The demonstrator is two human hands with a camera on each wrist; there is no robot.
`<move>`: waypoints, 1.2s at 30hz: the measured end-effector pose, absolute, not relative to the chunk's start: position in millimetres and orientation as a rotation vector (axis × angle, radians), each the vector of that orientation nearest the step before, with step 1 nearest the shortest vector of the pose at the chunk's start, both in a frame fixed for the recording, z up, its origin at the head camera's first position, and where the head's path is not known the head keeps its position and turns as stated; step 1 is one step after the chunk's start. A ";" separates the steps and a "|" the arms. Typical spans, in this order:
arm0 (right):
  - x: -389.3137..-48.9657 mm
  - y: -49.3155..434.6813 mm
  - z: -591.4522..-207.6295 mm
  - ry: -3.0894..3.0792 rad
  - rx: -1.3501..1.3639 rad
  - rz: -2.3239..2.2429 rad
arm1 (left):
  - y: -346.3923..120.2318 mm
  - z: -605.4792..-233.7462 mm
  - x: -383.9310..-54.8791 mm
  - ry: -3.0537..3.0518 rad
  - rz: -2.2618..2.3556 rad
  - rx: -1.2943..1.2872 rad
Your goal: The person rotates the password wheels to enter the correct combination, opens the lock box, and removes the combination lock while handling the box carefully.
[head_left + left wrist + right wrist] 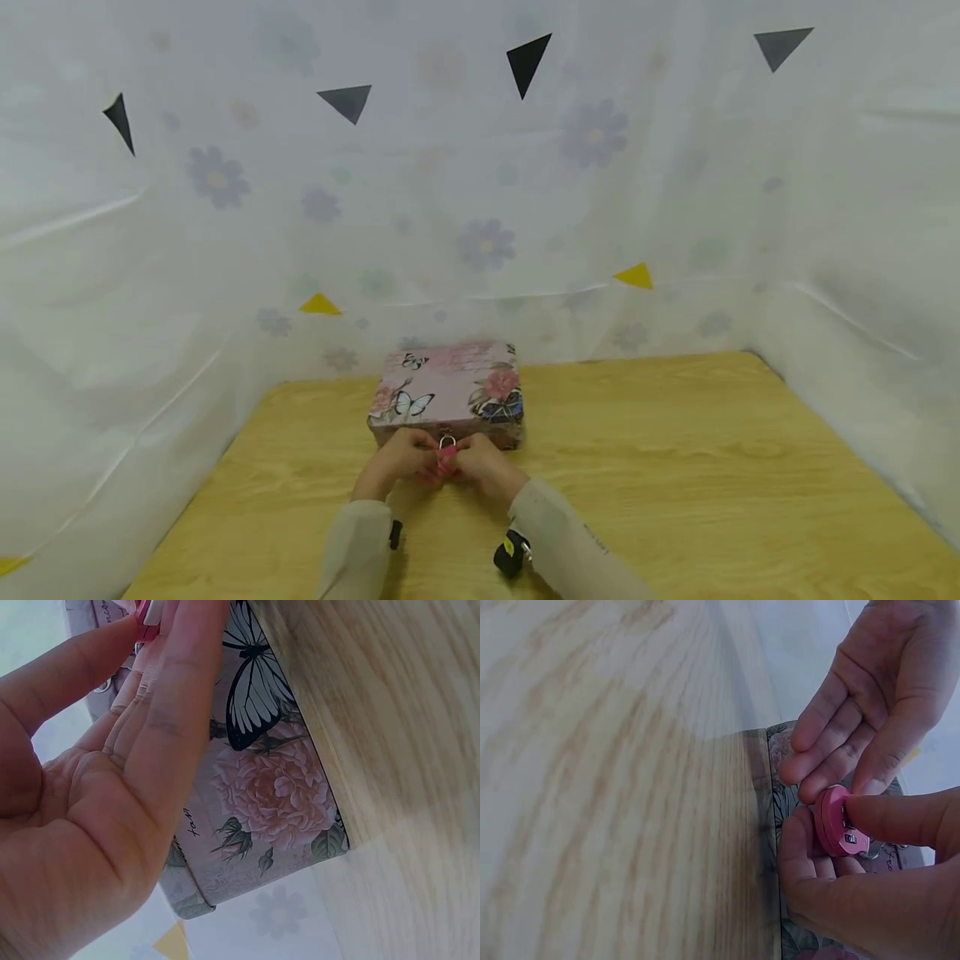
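Observation:
A pink padlock (pixel 447 460) with small number dials is at the front of a decorated box (pixel 450 383). Its metal shackle stands up at the box's front clasp; whether it is latched I cannot tell. My left hand (pixel 401 458) pinches one side of the padlock between thumb and fingertips. From the other side my right hand (pixel 486 467) holds it, the thumb over the dials and the fingers curled beneath, as the right wrist view shows. The box is closed, its pink lid printed with butterflies and roses. Part of the padlock is hidden by the fingers.
The box stands near the far edge of a wood-grain table (pixel 675 467). Behind and beside it hangs a pale flowered curtain (pixel 480 183) with black, grey and yellow triangles. A black wrist device (pixel 510 554) sits at the right sleeve.

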State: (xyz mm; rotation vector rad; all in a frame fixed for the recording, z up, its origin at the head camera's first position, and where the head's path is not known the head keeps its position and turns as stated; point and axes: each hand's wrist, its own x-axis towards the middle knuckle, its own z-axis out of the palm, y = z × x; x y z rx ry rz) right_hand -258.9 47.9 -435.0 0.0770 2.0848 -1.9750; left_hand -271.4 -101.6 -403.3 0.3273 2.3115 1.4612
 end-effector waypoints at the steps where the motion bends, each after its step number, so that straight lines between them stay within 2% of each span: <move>1: -259.3 48.3 -435.4 2.071 0.087 -1.984 | -100.8 -403.5 -271.9 2.311 1.462 0.321; 14: -263.7 50.5 -434.2 2.046 0.160 -2.015 | -97.2 -404.4 -280.1 2.308 1.439 0.315; 22: -282.7 51.2 -472.8 2.019 -0.005 -2.066 | -100.0 -403.5 -274.2 2.298 1.459 0.346; 24: -278.9 53.0 -469.0 2.009 -0.017 -2.064 | -99.0 -404.4 -272.9 2.304 1.460 0.333; 28: -255.9 56.9 -430.6 1.997 0.039 -2.012 | -96.6 -403.9 -273.3 2.318 1.459 0.321; 36: -261.3 56.3 -436.6 1.985 0.034 -1.982 | -98.8 -403.6 -272.5 2.308 1.468 0.344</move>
